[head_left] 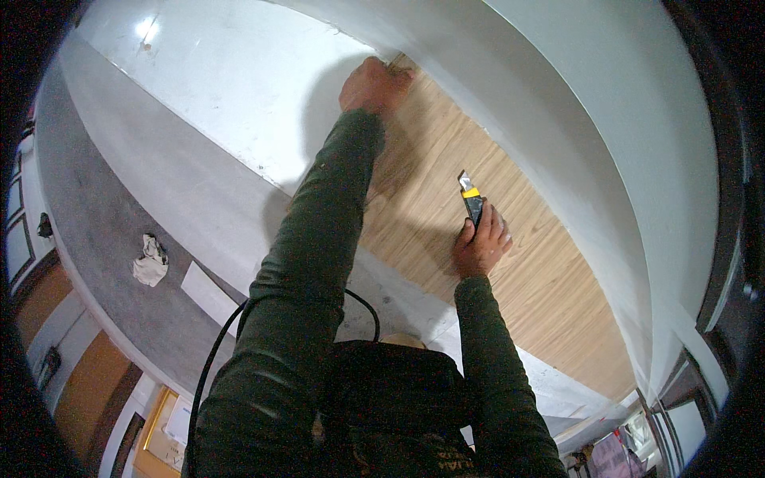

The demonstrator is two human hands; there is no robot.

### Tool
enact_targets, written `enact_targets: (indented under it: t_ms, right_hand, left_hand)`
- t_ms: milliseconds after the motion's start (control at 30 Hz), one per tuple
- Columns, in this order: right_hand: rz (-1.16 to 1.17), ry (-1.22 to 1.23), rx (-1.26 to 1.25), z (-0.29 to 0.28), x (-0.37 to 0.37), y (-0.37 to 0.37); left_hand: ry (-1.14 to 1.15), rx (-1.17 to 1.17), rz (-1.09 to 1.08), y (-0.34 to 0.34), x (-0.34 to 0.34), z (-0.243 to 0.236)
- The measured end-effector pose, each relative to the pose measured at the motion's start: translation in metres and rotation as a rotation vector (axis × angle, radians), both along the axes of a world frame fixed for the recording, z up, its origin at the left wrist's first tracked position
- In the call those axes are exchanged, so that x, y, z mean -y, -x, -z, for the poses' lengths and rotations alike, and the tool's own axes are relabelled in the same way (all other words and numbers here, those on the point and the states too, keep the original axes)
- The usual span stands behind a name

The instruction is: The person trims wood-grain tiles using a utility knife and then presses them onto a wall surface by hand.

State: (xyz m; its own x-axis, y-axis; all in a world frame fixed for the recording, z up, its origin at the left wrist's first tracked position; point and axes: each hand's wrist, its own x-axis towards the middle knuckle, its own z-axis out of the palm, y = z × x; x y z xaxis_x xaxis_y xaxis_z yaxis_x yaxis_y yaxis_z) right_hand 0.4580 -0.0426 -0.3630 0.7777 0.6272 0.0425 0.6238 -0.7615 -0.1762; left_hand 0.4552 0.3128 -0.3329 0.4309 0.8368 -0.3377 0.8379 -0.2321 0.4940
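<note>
My right hand (483, 245) is wrapped round a black and yellow utility knife (472, 201), its metal tip pointing up and away from me. Under that hand lies a wood-grain sheet (526, 255), its long far edge following the foot of a pale wall. At the far upper end of this sheet, in the corner by the wall, my left hand (374, 86) is closed like a fist. Its fingertips face away, so whatever it pinches is hidden. A bare white panel (231, 88) extends to the left of the left hand.
A crumpled whitish cloth (150, 261) and a white strip (211, 293) lie on the grey surface (111, 175) at left. The pale wall (558, 151) curves along the right. A black cable (209, 362) loops beside my left arm. A wooden frame (155, 430) stands at lower left.
</note>
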Motion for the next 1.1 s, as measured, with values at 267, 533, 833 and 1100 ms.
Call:
enact_targets:
  t_ms: [267, 533, 833, 1100]
  right_hand:
    - [-0.029, -0.113, 0.047, -0.005, -0.006, 0.001]
    - [-0.080, -0.486, -0.086, -0.030, 0.001, 0.000]
    - [-0.385, -0.844, -1.071, -0.285, 0.038, 0.158]
    - [-0.909, -0.566, -0.882, -0.413, 0.105, 0.216]
  left_hand:
    - [0.320, 0.650, -0.094, 0.117, 0.005, -0.111]
    - [0.411, 0.761, -0.061, 0.269, 0.043, -0.280]
    - [0.431, 0.860, -0.133, 0.399, 0.151, -0.328]
    - [0.421, 0.929, 0.024, 0.441, 0.274, -0.304]
